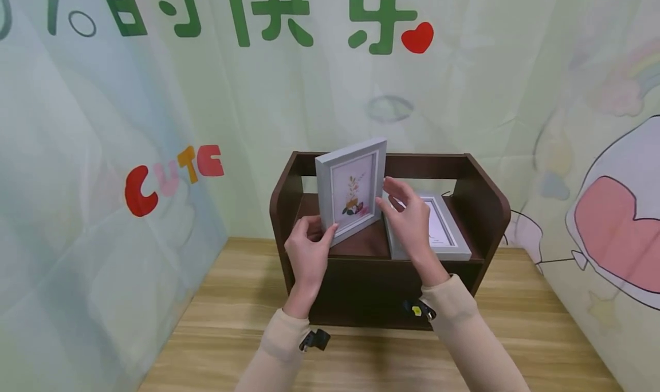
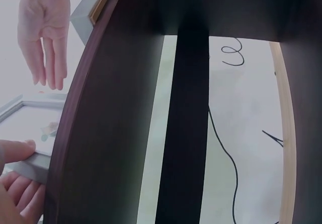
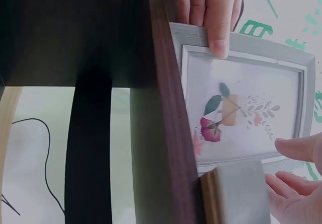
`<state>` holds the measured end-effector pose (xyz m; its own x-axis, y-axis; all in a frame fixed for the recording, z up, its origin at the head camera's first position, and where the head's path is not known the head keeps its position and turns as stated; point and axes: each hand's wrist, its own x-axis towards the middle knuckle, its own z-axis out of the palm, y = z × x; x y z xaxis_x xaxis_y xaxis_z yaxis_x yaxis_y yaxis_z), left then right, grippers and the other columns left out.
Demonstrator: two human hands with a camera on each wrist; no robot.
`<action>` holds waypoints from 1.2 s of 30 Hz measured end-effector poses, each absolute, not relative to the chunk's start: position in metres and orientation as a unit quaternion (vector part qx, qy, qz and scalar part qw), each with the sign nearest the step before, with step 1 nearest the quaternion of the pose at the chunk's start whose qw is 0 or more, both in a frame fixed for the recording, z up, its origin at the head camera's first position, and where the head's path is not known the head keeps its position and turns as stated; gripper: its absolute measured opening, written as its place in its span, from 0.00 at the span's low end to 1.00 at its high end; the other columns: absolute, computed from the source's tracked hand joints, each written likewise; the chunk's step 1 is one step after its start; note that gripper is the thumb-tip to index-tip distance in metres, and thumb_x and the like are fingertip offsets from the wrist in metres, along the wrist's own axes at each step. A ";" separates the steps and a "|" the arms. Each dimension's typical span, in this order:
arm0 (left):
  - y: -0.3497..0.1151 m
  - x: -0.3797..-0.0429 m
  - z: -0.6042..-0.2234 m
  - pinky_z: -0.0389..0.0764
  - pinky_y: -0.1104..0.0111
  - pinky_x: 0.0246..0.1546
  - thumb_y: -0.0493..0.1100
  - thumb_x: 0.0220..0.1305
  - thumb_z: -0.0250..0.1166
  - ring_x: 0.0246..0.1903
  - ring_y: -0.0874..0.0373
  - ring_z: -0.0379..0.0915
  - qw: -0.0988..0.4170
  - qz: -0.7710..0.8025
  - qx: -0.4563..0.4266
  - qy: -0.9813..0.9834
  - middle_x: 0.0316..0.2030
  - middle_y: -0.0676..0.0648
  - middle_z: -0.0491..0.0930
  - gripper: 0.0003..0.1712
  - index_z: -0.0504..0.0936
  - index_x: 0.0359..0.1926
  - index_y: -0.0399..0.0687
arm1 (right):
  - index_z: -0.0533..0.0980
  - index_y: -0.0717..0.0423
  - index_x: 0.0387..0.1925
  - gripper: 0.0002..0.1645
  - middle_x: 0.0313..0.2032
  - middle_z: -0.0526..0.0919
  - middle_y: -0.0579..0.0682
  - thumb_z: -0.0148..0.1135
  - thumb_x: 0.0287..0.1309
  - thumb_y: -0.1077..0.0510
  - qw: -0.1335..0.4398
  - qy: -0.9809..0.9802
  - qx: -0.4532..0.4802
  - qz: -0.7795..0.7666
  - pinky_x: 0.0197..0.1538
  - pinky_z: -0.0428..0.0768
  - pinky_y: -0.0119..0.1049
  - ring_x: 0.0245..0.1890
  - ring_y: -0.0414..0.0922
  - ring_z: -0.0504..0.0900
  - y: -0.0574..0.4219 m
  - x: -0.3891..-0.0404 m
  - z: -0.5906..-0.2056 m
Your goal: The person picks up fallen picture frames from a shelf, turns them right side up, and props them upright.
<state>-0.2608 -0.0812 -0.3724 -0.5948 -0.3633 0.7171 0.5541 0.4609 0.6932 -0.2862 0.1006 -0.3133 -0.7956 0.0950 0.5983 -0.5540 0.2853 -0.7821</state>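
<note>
A grey picture frame (image 1: 352, 180) with a pressed-flower picture stands upright and angled on the upper tier of a dark brown shelf (image 1: 366, 289). My left hand (image 1: 310, 251) grips its lower left corner, the thumb over the front border and the fingers behind. Beside the opposite edge is my right hand (image 1: 411, 217), its fingers loosely extended and its thumb right at the border. In the left wrist view the right hand's fingers (image 2: 35, 63) hang straight. A second grey frame (image 1: 456, 234) lies face up on the right half of the tier, partly hidden by the right hand.
The shelf stands on a wood-grain table (image 1: 227, 306), with raised side panels (image 1: 487, 208) at both ends. Behind it hangs a printed cloth (image 1: 247, 105) with green characters, and printed cloth also closes off both sides.
</note>
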 end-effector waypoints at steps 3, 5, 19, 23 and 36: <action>-0.077 -0.260 -0.375 0.84 0.65 0.30 0.43 0.47 0.76 0.27 0.57 0.81 0.462 -0.510 -0.061 -0.723 0.30 0.46 0.81 0.15 0.82 0.34 0.41 | 0.75 0.61 0.56 0.27 0.53 0.81 0.56 0.68 0.53 0.61 0.280 -0.751 0.156 0.577 0.56 0.77 0.39 0.54 0.49 0.80 0.101 -0.285 -0.311; -0.075 -0.261 -0.376 0.83 0.64 0.30 0.43 0.47 0.76 0.27 0.56 0.81 0.470 -0.509 -0.063 -0.719 0.30 0.45 0.81 0.15 0.82 0.34 0.41 | 0.74 0.61 0.56 0.27 0.53 0.81 0.57 0.68 0.53 0.61 0.282 -0.750 0.159 0.576 0.56 0.77 0.40 0.54 0.49 0.80 0.102 -0.283 -0.308; -0.061 -0.263 -0.378 0.82 0.65 0.28 0.41 0.47 0.76 0.26 0.56 0.78 0.498 -0.497 -0.069 -0.707 0.27 0.46 0.79 0.13 0.81 0.32 0.41 | 0.73 0.65 0.56 0.27 0.53 0.79 0.61 0.67 0.53 0.65 0.307 -0.737 0.208 0.565 0.58 0.76 0.42 0.55 0.52 0.79 0.101 -0.274 -0.277; -0.057 -0.263 -0.379 0.82 0.65 0.27 0.41 0.48 0.75 0.25 0.56 0.78 0.500 -0.498 -0.077 -0.705 0.27 0.46 0.78 0.13 0.80 0.31 0.41 | 0.74 0.61 0.56 0.28 0.54 0.80 0.59 0.69 0.52 0.63 0.316 -0.735 0.222 0.558 0.58 0.76 0.38 0.55 0.49 0.79 0.103 -0.284 -0.278; -0.047 -0.260 -0.377 0.80 0.65 0.25 0.41 0.49 0.74 0.24 0.57 0.76 0.506 -0.486 -0.078 -0.708 0.26 0.46 0.76 0.13 0.78 0.30 0.40 | 0.72 0.73 0.54 0.27 0.54 0.77 0.67 0.67 0.51 0.69 0.317 -0.733 0.271 0.538 0.60 0.73 0.45 0.57 0.56 0.76 0.092 -0.258 -0.236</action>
